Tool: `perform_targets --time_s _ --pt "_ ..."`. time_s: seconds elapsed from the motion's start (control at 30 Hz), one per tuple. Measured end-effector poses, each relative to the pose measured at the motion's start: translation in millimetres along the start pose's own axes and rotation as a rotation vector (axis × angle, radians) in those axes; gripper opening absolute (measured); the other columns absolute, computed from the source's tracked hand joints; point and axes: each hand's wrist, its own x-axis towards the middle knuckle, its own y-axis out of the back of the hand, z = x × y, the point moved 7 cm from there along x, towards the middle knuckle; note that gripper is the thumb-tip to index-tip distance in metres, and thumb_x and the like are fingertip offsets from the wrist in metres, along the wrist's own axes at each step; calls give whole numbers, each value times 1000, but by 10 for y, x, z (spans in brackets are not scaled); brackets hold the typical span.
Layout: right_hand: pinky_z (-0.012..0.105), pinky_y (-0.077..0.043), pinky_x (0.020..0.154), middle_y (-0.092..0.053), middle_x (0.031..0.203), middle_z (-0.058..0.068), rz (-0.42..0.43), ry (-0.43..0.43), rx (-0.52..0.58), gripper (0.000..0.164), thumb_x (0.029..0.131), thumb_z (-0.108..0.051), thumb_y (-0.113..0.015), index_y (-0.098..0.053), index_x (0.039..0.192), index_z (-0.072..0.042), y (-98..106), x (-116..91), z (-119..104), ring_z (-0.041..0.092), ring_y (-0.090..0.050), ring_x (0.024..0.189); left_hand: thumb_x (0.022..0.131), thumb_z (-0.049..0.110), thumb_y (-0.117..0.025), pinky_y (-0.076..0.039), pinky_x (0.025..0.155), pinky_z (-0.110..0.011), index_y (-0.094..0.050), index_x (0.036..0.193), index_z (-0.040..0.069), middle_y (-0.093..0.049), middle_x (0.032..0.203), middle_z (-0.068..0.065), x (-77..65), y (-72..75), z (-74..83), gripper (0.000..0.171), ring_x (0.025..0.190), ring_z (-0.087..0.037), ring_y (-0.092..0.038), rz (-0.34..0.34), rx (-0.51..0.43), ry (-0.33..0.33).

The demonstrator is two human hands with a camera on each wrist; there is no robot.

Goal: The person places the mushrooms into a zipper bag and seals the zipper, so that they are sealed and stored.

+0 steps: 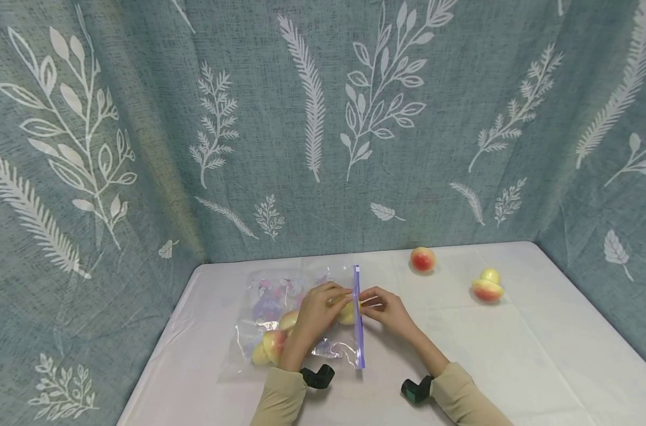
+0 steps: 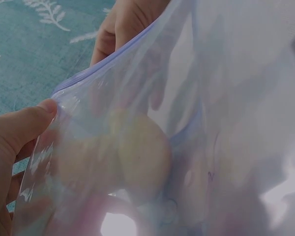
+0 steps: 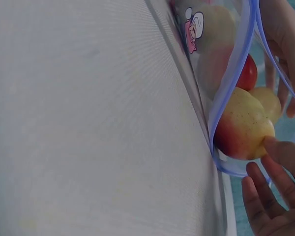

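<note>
From head I look forward and down at table, close through bag from left wrist, close into its mouth from right, wrist views sharing fruit.

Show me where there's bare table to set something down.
The widest bare stretch of white tablecloth lies between the right sleeve, the rightmost fruit and the right edge. A narrower strip runs between the resealable bag and the left edge. Crowded: the bag's mouth, where left hand, right hand and bagged fruit meet.

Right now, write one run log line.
left hand pinches clear plastic bag; right hand touches rounded red and yellow fruit; fruit in bag mouth
</note>
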Motion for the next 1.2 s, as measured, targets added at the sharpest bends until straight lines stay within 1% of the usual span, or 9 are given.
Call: perform_targets --time_s 0.27,0.37,0.7,0.9,1.0,1.1,1.13,1.17,1.2 --pt "27 -55 77 -63 103 24 1 28 -12 23 81 3 -67 -59 102 7 -14 23 11 37 -65 90 86 30 -65 -51 76 -26 -73 98 18 -67 90 8 -1 -10 -27 19 84 -9 -61 -14 -9 30" --pt "26 -55 78 -64 103 23 -2 24 -8 23 81 3 -66 -59 103 6 -18 24 15 37 -64 91 86 30 -65 -51 75 -26 -73 98 18 -67 90 8 -4 -12 -32 18 84 -9 -62 -15 -14 36" --pt "31 -55 80 -64 101 24 -4 19 -8 24 80 5 -66 -59 103 6 -11 28 -1 39 -64 90 85 30 -66 -51 73 -25 -74 97 18 -67 88 8 1 -8 -16 18 81 -8 -61 -3 -8 21" --pt "27 -55 78 -64 99 25 3 19 -51 23 81 5 -66 -60 103 6 39 42 -8 38 -64 90 85 31 -66 -52 74 -26 -74 96 18 -67 88 8 4 2 7 19 81 -9 -62 15 13 -16" --pt "24 -54 77 -64 99 27 1 15 -64 24 81 5 -66 -59 104 8 68 44 -9 38 -64 90 85 32 -66 -52 74 -26 -74 96 19 -67 88 8 6 -4 -1 19 82 -9 -63 13 14 -16" --pt "26 -55 77 -64 98 27 1 11 -83 25 81 5 -66 -59 105 9 97 42 -3 38 -64 90 84 31 -67 -52 73 -27 -74 96 19 -67 87 8 8 -12 -10 18 81 -9 -62 10 10 -11" --pt "25 -54 77 -64 98 25 5 15 -87 25 81 4 -66 -60 105 7 106 51 52 36 -65 90 84 31 -67 -52 73 -27 -74 95 19 -67 86 8 7 -15 -12 18 81 -9 -62 11 11 -10" --pt "25 -54 77 -64 98 26 6 16 -92 25 81 4 -66 -60 105 7 117 50 48 37 -65 90 84 30 -68 -52 73 -27 -74 95 19 -67 86 8 8 -17 -14 18 80 -9 -62 10 11 -9" --pt "27 -55 77 -64 97 26 9 18 -94 25 81 4 -66 -60 105 7 130 49 40 37 -65 90 83 30 -68 -52 73 -27 -74 95 19 -67 86 8 8 -21 -13 17 80 -9 -62 10 15 -10"
